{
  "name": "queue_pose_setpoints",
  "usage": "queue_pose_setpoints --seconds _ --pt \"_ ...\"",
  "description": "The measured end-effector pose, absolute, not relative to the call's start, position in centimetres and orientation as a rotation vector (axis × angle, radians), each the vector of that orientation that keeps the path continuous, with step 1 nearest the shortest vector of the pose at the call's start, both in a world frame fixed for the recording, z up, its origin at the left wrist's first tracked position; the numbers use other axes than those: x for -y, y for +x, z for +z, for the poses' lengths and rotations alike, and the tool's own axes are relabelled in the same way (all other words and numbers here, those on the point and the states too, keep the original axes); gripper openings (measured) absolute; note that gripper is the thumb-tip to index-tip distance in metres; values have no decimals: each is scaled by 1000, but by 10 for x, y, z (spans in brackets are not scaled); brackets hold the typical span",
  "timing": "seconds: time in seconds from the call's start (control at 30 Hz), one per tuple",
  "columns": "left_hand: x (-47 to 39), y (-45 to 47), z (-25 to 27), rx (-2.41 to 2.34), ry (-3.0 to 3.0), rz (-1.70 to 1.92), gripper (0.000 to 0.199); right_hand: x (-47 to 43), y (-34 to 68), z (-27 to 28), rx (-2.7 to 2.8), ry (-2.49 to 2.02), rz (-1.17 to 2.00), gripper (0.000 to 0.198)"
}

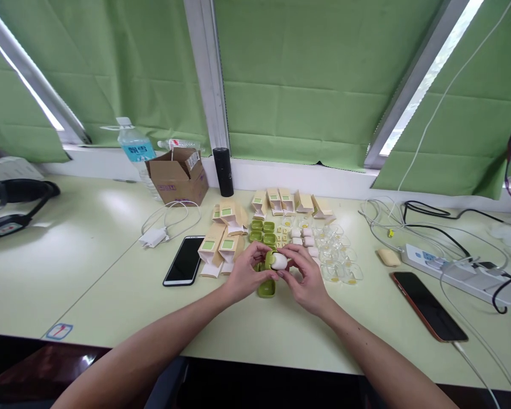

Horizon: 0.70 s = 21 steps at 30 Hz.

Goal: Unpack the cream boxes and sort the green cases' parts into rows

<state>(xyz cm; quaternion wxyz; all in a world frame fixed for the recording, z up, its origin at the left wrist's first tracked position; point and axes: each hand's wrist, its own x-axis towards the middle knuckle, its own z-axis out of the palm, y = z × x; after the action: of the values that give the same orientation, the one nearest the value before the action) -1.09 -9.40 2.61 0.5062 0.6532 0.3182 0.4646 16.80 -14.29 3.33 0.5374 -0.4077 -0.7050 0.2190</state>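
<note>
My left hand (247, 274) pinches a small green case (269, 261) over the middle of the table. From the other side my right hand (307, 283) grips a white rounded block (279, 261), which sits partly in the mouth of that case. Below the hands lies another green case (266, 288), and more green cases (263, 227) stand in rows behind them. Just beyond my right hand are several white and pinkish blocks (309, 241) and tiny yellow pieces (281, 237). Clear plastic covers (334, 270) with yellow dots spread to the right.
Folded kraft paper boxes (213, 247) stand left of and behind the cases. A phone (184, 261) lies to the left, another phone (429, 307) to the right by a power strip (455, 272) with tangled cables. A carton (179, 179), water bottle (136, 147) and black cylinder (223, 172) line the back.
</note>
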Motion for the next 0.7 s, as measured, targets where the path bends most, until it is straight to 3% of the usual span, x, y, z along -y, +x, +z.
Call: queue_pose_setpoints --seconds 0.27,0.47,0.7 --pt "97 -15 31 -724 1696 1088 49 143 169 35 1710 -972 382 36" --pt "100 -18 29 -768 1915 1095 36 142 171 31 1761 -938 266 41" --pt "101 -19 27 -872 2239 1162 33 144 171 28 1859 -968 188 48"
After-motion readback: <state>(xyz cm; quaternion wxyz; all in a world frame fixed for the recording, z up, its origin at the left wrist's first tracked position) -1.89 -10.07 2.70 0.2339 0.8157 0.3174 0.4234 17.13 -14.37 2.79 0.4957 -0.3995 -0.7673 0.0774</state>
